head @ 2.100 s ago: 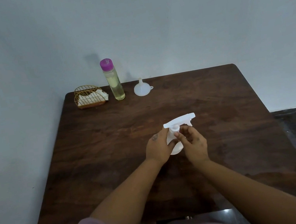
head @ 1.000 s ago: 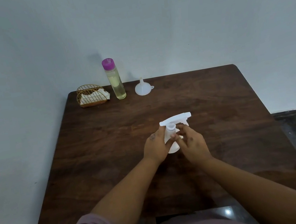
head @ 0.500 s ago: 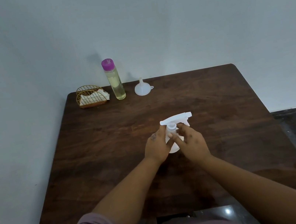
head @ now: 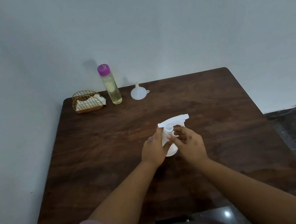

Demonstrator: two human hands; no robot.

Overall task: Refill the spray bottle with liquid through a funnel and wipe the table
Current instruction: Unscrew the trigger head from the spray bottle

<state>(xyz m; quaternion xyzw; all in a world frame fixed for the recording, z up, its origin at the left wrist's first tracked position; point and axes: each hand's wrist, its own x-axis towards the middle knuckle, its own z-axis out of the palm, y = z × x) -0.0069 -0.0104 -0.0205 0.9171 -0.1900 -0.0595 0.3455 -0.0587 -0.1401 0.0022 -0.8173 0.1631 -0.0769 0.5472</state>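
- Two hands meet at the white spray bottle (head: 170,148), which stands upright near the middle of the dark wooden table (head: 111,156)
- Its long axis runs up and down; the trigger head (head: 173,121) lies across the top, nozzle pointing right and slightly away from the person
- Left hand (head: 154,149) wraps round the bottle's body from the left, hiding most of that side
- Right hand (head: 191,143) has its fingers curled at the neck just under the trigger head; whether they actually pinch the collar is hard to make out
- At the far left edge stand a wire holder (head: 87,102) with white tissue inside, a clear bottle of yellowish liquid (head: 111,87) with a purple cap, and a white funnel (head: 138,93) resting mouth down, spout up
- Both forearms are cut off at the frame's bottom
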